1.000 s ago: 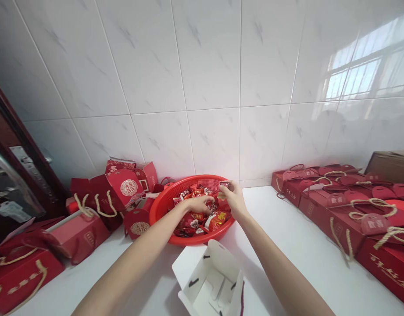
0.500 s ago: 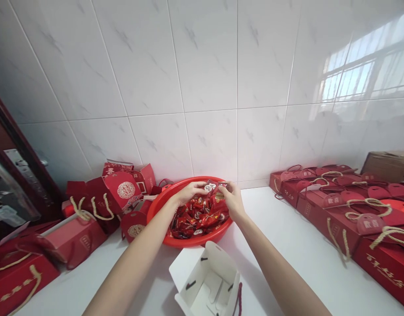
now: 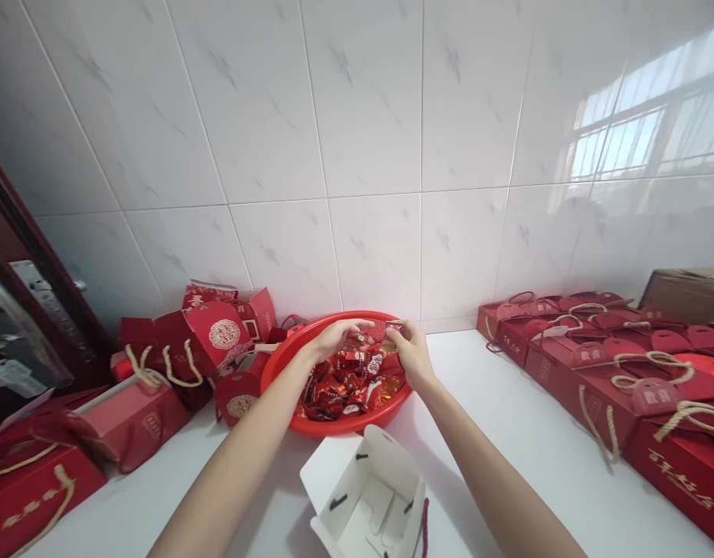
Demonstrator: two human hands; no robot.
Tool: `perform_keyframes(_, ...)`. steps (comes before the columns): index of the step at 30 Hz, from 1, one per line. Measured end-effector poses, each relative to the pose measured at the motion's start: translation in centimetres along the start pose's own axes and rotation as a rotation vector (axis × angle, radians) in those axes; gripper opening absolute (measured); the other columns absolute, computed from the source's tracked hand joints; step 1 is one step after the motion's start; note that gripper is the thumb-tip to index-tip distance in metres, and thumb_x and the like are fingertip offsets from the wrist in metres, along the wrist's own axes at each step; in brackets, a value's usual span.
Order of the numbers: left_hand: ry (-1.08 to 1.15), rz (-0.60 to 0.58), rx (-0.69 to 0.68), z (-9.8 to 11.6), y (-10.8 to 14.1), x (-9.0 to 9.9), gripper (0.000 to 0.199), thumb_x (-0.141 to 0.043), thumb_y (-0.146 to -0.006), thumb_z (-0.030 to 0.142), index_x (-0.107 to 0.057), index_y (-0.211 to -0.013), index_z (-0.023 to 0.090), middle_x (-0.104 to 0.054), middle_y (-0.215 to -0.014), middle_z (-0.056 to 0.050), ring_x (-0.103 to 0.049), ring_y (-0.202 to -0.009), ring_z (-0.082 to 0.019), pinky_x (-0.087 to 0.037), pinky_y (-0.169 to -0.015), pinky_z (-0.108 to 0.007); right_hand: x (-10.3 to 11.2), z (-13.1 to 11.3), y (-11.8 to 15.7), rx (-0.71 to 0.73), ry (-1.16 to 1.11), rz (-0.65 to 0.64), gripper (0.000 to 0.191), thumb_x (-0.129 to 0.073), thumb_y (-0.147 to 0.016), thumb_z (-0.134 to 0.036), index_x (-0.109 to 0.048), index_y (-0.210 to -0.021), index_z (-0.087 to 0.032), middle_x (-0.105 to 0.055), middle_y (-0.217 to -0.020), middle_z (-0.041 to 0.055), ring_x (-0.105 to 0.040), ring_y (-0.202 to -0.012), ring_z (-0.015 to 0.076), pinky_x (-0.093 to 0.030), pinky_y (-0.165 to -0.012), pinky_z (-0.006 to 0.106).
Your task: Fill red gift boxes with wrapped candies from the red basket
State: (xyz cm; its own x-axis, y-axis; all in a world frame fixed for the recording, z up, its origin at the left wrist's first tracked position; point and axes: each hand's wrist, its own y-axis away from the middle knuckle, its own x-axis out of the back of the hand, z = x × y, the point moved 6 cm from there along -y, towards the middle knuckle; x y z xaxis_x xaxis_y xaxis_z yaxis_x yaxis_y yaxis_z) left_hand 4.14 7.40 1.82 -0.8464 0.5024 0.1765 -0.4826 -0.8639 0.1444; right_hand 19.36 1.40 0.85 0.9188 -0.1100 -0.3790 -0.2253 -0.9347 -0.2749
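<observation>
My left hand reaches over the far side of a red plastic basket, its fingers curved and apart above the candies. A small red-wrapped candy shows by its fingertips. My right hand, at the basket's right rim, pinches a small red candy packet between thumb and fingers. Many red-wrapped candies fill the basket, and a packet with a white label lies on top. In front of the basket, an open box with a white inside stands between my forearms.
Red gift boxes with rope handles stand in rows on the right of the white table. More red boxes are piled on the left. A brown cardboard box sits at the far right, and a tiled wall rises behind.
The packet with the white label has left my left fingers and now lies on the candies. My left fingers have spread a little. The right hand has stayed almost still.
</observation>
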Motion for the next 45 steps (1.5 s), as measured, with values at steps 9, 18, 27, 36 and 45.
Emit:
perform_keyframes(9, -0.205, 0.193, -0.044, -0.5, -0.5, 1.5, 0.059, -0.046, -0.070, 0.015, -0.064, -0.126, 0.018, -0.074, -0.083, -0.002, -0.068, -0.080, -0.018, -0.053, -0.073, -0.028, 0.0, 0.1, 0.0, 0.014, 0.014, -0.014, 0.025, -0.067, -0.067, -0.039, -0.063, -0.082, -0.020, -0.063, -0.076, -0.0003, -0.061, -0.072, 0.0169, -0.054, -0.069, 0.031)
perform_keyframes(18, -0.727, 0.464, 0.096, -1.7, -0.1, 5.8, 0.014, -0.050, -0.063, 0.014, -0.061, -0.056, 0.020, -0.063, -0.056, 0.000, -0.058, -0.059, -0.017, -0.039, -0.055, -0.025, 0.1, 0.3, -0.1, 0.016, 0.023, -0.015, 0.023, -0.065, -0.066, -0.038, -0.062, -0.081, -0.020, -0.063, -0.077, 0.0000, -0.061, -0.072, 0.0166, -0.055, -0.068, 0.031)
perform_keyframes(27, -0.894, 0.552, 0.267, -2.7, 1.4, 8.0, 0.022, -0.058, -0.063, 0.017, -0.050, -0.044, 0.021, -0.049, -0.043, -0.001, -0.053, -0.051, -0.018, -0.035, -0.055, -0.028, 0.0, 0.3, 0.1, 0.010, 0.023, -0.022, 0.026, -0.067, -0.066, -0.039, -0.063, -0.082, -0.020, -0.063, -0.077, 0.0005, -0.061, -0.070, 0.0169, -0.056, -0.068, 0.033)
perform_keyframes(36, -0.874, 0.574, 0.233, -3.3, 0.8, 8.6, 0.015, -0.059, -0.063, 0.018, -0.059, -0.048, 0.023, -0.047, -0.042, 0.000, -0.058, -0.057, -0.020, -0.038, -0.054, -0.028, 0.0, 0.5, 0.0, 0.002, 0.024, -0.043, 0.025, -0.067, -0.067, -0.038, -0.063, -0.084, -0.020, -0.065, -0.077, 0.0010, -0.064, -0.073, 0.0185, -0.056, -0.070, 0.034)
perform_keyframes(45, -0.881, 0.584, 0.261, -2.9, 1.5, 8.6, 0.015, -0.065, -0.056, 0.007, -0.064, -0.051, 0.021, -0.070, -0.068, -0.006, -0.067, -0.082, -0.027, -0.047, -0.071, -0.030, -0.1, 0.2, 0.1, -0.006, 0.024, -0.037, 0.023, -0.066, -0.065, -0.037, -0.064, -0.081, -0.020, -0.066, -0.076, 0.0010, -0.063, -0.075, 0.0182, -0.054, -0.069, 0.032)
